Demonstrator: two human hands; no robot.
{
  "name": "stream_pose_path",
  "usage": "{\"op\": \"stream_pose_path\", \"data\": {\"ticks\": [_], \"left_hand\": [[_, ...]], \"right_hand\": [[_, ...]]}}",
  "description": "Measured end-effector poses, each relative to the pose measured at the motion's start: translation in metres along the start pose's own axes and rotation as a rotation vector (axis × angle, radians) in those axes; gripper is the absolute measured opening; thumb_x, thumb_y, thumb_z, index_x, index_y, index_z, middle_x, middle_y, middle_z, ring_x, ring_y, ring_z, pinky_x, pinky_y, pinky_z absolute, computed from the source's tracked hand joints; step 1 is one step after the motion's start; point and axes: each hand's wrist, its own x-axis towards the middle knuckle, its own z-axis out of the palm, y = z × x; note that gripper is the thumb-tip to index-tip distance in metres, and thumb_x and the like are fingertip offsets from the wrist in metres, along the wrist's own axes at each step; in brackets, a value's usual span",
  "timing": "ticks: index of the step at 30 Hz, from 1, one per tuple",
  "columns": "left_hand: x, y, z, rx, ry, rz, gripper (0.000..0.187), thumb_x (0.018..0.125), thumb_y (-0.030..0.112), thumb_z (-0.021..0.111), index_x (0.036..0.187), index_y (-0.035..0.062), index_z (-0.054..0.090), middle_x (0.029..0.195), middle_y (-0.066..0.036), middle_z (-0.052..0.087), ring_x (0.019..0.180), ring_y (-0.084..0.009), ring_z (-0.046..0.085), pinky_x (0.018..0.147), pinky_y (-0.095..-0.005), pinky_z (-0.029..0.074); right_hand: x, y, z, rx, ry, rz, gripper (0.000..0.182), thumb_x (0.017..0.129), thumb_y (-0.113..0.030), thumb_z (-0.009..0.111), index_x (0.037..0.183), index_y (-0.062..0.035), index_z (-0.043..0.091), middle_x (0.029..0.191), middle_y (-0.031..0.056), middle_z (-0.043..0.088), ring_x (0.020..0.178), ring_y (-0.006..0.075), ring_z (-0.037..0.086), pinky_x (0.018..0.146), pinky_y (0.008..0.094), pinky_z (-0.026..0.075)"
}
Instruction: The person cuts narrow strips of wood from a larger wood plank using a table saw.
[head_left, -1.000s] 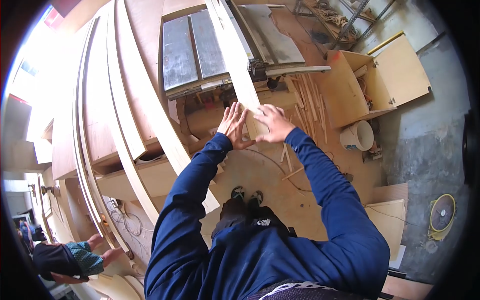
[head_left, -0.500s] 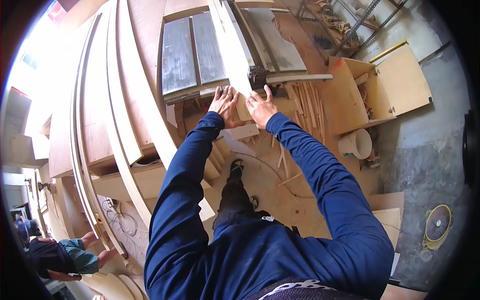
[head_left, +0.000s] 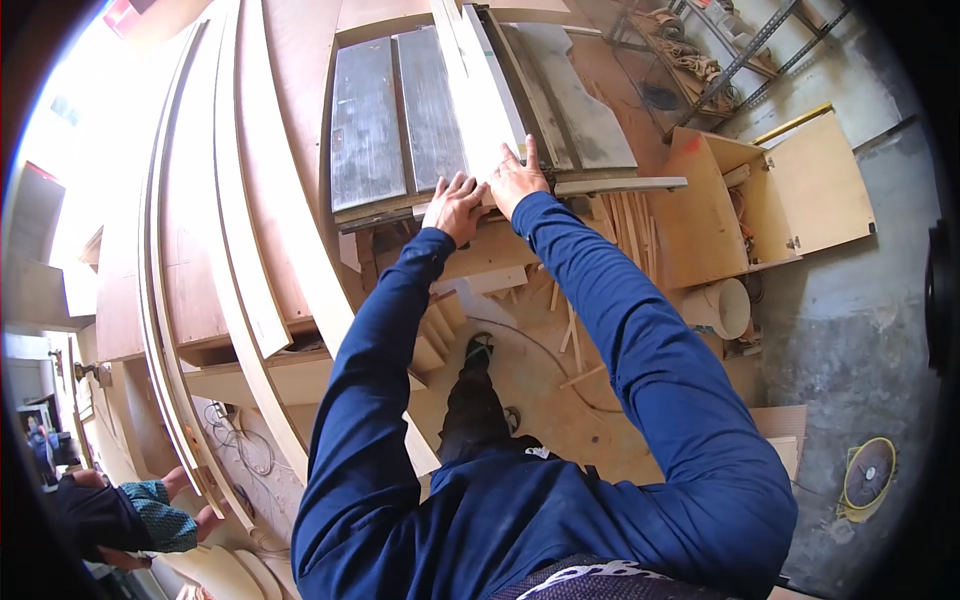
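Note:
A long pale wooden board point(head_left: 470, 95) lies lengthwise on the dark metal table of a table saw point(head_left: 365, 120), along a long straight fence on its right. My left hand point(head_left: 457, 208) is at the table's front edge, fingers curled against the board's near left corner. On the board's near end rests my right hand point(head_left: 517, 180), gripping it with one finger stretched forward along the fence side. The underside of the board's near end is hidden by my hands.
Long boards point(head_left: 270, 190) lean at the left over a plywood surface. On the right stand an open wooden cabinet point(head_left: 745, 200), a white bucket point(head_left: 722, 308) and a metal rack point(head_left: 750, 50). Wood strips point(head_left: 630, 230) sit beneath the saw. Another person point(head_left: 125, 515) is at lower left.
Both hands have moved forward with the board, whose near end now lies closer to the table's front edge. My right hand has gone further over the table. The view has shifted slightly.

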Motion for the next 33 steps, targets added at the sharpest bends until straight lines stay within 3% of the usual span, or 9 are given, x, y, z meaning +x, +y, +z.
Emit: {"op": "stream_pose_path", "data": {"ticks": [4, 9, 11, 15, 18, 21, 23, 26, 33], "left_hand": [[-0.007, -0.002, 0.03, -0.049, 0.149, -0.087, 0.045, 0.082, 0.016, 0.059, 0.126, 0.0083, 0.05, 0.131, -0.015, 0.049, 0.127, -0.0342, 0.038, 0.105, -0.0518, 0.027], [-0.001, 0.022, 0.015, 0.219, 0.033, -0.302, 0.046, 0.086, 0.016, 0.047, 0.132, 0.0168, 0.046, 0.139, -0.008, 0.043, 0.134, -0.0341, 0.027, 0.108, -0.0609, 0.008], [0.006, 0.025, 0.004, 0.237, -0.025, -0.36, 0.048, 0.086, 0.016, 0.046, 0.133, 0.0189, 0.045, 0.139, -0.007, 0.042, 0.135, -0.0338, 0.025, 0.107, -0.0623, 0.007], [0.025, 0.021, -0.005, 0.217, -0.117, -0.465, 0.052, 0.085, 0.013, 0.044, 0.135, 0.0255, 0.043, 0.143, -0.004, 0.037, 0.138, -0.0327, 0.02, 0.102, -0.071, 0.004], [0.044, 0.011, -0.009, 0.196, -0.15, -0.496, 0.054, 0.084, 0.01, 0.045, 0.135, 0.0278, 0.043, 0.144, -0.001, 0.034, 0.138, -0.0331, 0.02, 0.097, -0.077, 0.009], [0.066, 0.007, -0.018, 0.23, -0.229, -0.569, 0.049, 0.087, 0.014, 0.047, 0.133, 0.0303, 0.043, 0.142, 0.0, 0.036, 0.137, -0.0324, 0.022, 0.097, -0.0774, 0.014], [0.079, -0.003, -0.014, 0.252, -0.239, -0.6, 0.045, 0.091, 0.018, 0.041, 0.133, 0.0326, 0.042, 0.142, 0.0, 0.036, 0.137, -0.0303, 0.022, 0.097, -0.0775, 0.013], [0.096, -0.016, -0.012, 0.337, -0.245, -0.59, 0.041, 0.095, 0.022, 0.034, 0.133, 0.0342, 0.041, 0.141, 0.001, 0.038, 0.137, -0.029, 0.021, 0.096, -0.0794, 0.01], [0.132, -0.041, -0.015, 0.361, -0.265, -0.625, 0.039, 0.097, 0.027, 0.03, 0.133, 0.036, 0.04, 0.142, 0.002, 0.038, 0.138, -0.028, 0.018, 0.096, -0.0798, 0.005]], "right_hand": [[0.004, 0.0, 0.006, 0.034, 0.011, 0.028, 0.042, 0.093, -0.018, 0.034, 0.133, -0.0125, 0.045, 0.137, 0.0028, 0.045, 0.139, 0.0191, 0.017, 0.104, 0.0678, -0.003], [-0.008, -0.006, 0.014, -0.042, 0.048, 0.05, 0.045, 0.092, -0.018, 0.034, 0.136, -0.0113, 0.039, 0.141, 0.0039, 0.039, 0.139, 0.0208, 0.017, 0.105, 0.067, -0.002], [-0.031, -0.005, 0.018, 0.169, 0.341, 0.017, 0.05, 0.09, -0.023, 0.043, 0.137, -0.0099, 0.037, 0.145, 0.008, 0.033, 0.139, 0.0215, 0.017, 0.105, 0.0654, 0.001], [-0.147, -0.02, 0.013, 0.702, 0.512, 0.015, 0.073, 0.075, -0.023, 0.067, 0.138, -0.0066, 0.034, 0.138, 0.0106, 0.04, 0.137, 0.0244, 0.023, 0.104, 0.0605, 0.011], [-0.254, -0.048, 0.072, 0.877, 0.284, 0.157, 0.069, 0.076, -0.025, 0.066, 0.135, -0.0049, 0.036, 0.134, 0.0127, 0.044, 0.134, 0.029, 0.028, 0.105, 0.0574, 0.013], [-0.383, -0.089, 0.149, 1.071, -0.152, 0.512, 0.069, 0.078, -0.035, 0.064, 0.134, -0.0051, 0.036, 0.126, 0.0209, 0.05, 0.12, 0.0354, 0.045, 0.1, 0.053, 0.029], [-0.476, -0.116, 0.196, 1.122, -0.328, 0.733, 0.073, 0.076, -0.038, 0.067, 0.132, -0.0023, 0.037, 0.108, 0.0193, 0.061, 0.1, 0.0329, 0.059, 0.088, 0.0414, 0.045], [-0.598, -0.137, 0.237, 1.268, -0.743, 1.006, 0.073, 0.071, -0.044, 0.066, 0.124, 0.0022, 0.048, 0.111, 0.0261, 0.059, 0.105, 0.0387, 0.056, 0.088, 0.045, 0.046], [-0.663, -0.164, 0.245, 0.981, -0.978, 1.185, 0.061, 0.07, -0.043, 0.067, 0.105, 0.0055, 0.059, 0.105, 0.0288, 0.059, 0.102, 0.0398, 0.057, 0.087, 0.0455, 0.045]]}}
